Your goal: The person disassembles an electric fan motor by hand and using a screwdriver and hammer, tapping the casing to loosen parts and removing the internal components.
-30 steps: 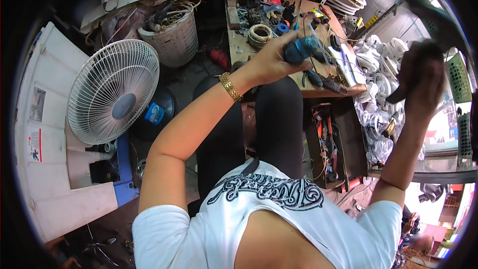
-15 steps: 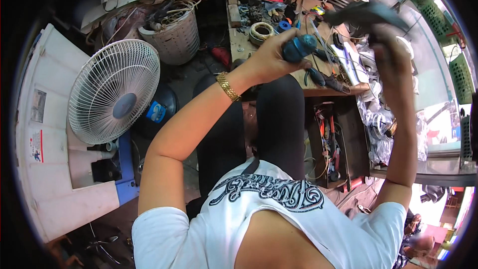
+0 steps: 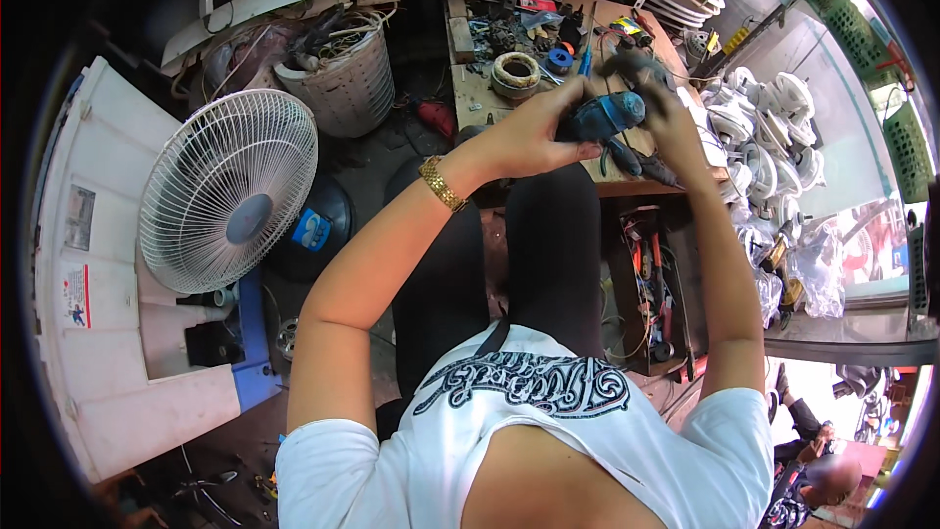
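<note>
My left hand (image 3: 548, 132) grips a dark blue cylindrical tool body (image 3: 612, 113) with a rounded, worn end, over the front of the wooden workbench (image 3: 485, 98). My right hand (image 3: 671, 118) is just right of it, closed on a dark, blurred object (image 3: 632, 69) whose shape is hard to make out; whether the two pieces touch, I cannot tell. Dark-handled pliers (image 3: 622, 159) lie below them at the bench's edge. Behind are a cream ring in a metal cup (image 3: 516, 75), a blue spool (image 3: 559, 60) and small scattered parts.
A white fan (image 3: 227, 191) and appliance panel (image 3: 88, 362) stand left, a wire-filled bucket (image 3: 338, 93) behind. An open tool box (image 3: 646, 313) sits below the bench. White castings (image 3: 774, 162) and a glass case (image 3: 852, 264) are right. Another person (image 3: 818, 475) is at lower right.
My right hand has swung leftward and down from the right side, bringing its dark object beside the blue one. My left hand has shifted slightly right, still gripping.
</note>
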`<act>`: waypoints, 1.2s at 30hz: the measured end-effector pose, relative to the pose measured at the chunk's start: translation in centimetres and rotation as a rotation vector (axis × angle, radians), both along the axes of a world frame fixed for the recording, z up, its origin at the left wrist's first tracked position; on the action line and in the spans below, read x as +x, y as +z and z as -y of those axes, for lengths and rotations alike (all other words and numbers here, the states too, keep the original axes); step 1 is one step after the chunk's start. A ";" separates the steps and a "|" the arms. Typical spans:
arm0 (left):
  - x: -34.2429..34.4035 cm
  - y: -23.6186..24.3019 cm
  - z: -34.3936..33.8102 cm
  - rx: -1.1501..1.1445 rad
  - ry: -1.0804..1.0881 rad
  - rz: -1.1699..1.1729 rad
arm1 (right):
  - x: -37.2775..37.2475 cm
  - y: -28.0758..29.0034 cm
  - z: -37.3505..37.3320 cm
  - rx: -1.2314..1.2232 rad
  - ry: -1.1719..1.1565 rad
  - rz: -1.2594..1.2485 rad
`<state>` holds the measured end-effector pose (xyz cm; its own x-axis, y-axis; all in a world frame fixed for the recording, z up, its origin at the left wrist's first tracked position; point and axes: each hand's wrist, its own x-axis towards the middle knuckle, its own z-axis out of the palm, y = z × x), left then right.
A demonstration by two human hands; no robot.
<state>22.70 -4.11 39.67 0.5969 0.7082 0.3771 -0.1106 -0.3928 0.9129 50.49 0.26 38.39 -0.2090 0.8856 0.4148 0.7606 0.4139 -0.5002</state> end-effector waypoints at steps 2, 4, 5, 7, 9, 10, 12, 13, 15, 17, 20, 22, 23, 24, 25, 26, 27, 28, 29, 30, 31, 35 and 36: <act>-0.8 -0.8 -0.5 0.150 0.089 -0.140 | -1.0 -5.0 -1.2 -0.155 -0.036 0.240; -1.8 -1.1 -1.1 0.224 0.128 -0.237 | -2.3 -9.4 -2.3 -0.185 -0.057 0.362; -2.5 -1.2 -1.3 0.221 0.125 -0.261 | -2.7 -11.4 -2.9 -0.180 -0.030 0.359; -3.4 -1.3 -2.0 0.230 0.139 -0.301 | -2.7 -14.7 -4.5 -0.121 0.035 0.318; -3.9 -1.6 -2.6 0.256 0.163 -0.330 | -1.1 -15.9 -6.3 -0.020 0.095 0.276; -4.3 -2.3 -2.8 0.263 0.224 -0.393 | -1.0 -15.8 -7.0 0.026 0.131 0.268; -4.3 -3.6 -3.3 0.290 0.331 -0.504 | 1.2 -14.4 -8.1 0.114 0.163 0.324; -5.5 -4.9 -2.6 0.261 0.417 -0.666 | 0.3 -11.8 -8.4 -0.050 0.159 0.156; -5.9 -6.5 -2.3 0.242 0.558 -0.946 | 1.8 -3.1 -9.4 -0.343 0.166 -0.453; -8.1 -8.7 -1.6 0.183 0.593 -1.032 | -5.2 11.5 -0.2 -0.161 0.274 -0.350; -7.2 -8.6 -2.2 0.077 0.566 -1.058 | -10.4 18.7 6.7 0.290 0.498 0.475; -7.5 -9.2 -2.1 0.147 0.616 -1.026 | -13.7 17.8 7.9 0.236 0.454 0.876; -7.0 -9.2 -2.3 0.149 0.600 -1.021 | -13.8 17.1 7.2 0.146 0.453 1.042; -6.7 -9.1 -2.3 0.148 0.587 -1.018 | -13.8 16.5 6.5 0.052 0.465 1.202; -6.7 -9.0 -2.2 0.143 0.579 -1.019 | -13.6 15.9 5.5 0.016 0.517 1.311; -6.8 -8.9 -2.3 0.151 0.562 -1.014 | -13.4 15.3 4.8 -0.021 0.571 1.419; -6.9 -8.7 -2.5 0.159 0.545 -1.008 | -12.8 14.9 4.7 0.031 0.566 1.360; -7.1 -8.8 -2.4 0.159 0.530 -1.001 | -11.9 14.3 4.6 0.082 0.567 1.303; -7.4 -9.1 -2.4 0.153 0.524 -0.990 | -10.9 13.7 4.5 0.132 0.570 1.243; -7.6 -9.3 -2.5 0.147 0.518 -0.978 | -9.9 13.1 4.5 0.147 0.531 1.195; -7.7 -9.3 -2.7 0.147 0.511 -0.967 | -8.9 12.6 4.4 0.163 0.488 1.146; -7.3 -9.5 -3.7 0.157 0.475 -0.988 | -6.0 11.3 3.7 0.162 0.459 0.981; -7.2 -9.5 -3.5 0.149 0.470 -1.005 | -5.4 10.9 3.6 0.175 0.452 0.963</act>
<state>15.47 -0.63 30.15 0.3634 0.9313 -0.0261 0.8386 -0.3147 0.4446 45.07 -3.36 49.26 -0.8082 0.5888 0.0145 0.5616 0.7629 0.3203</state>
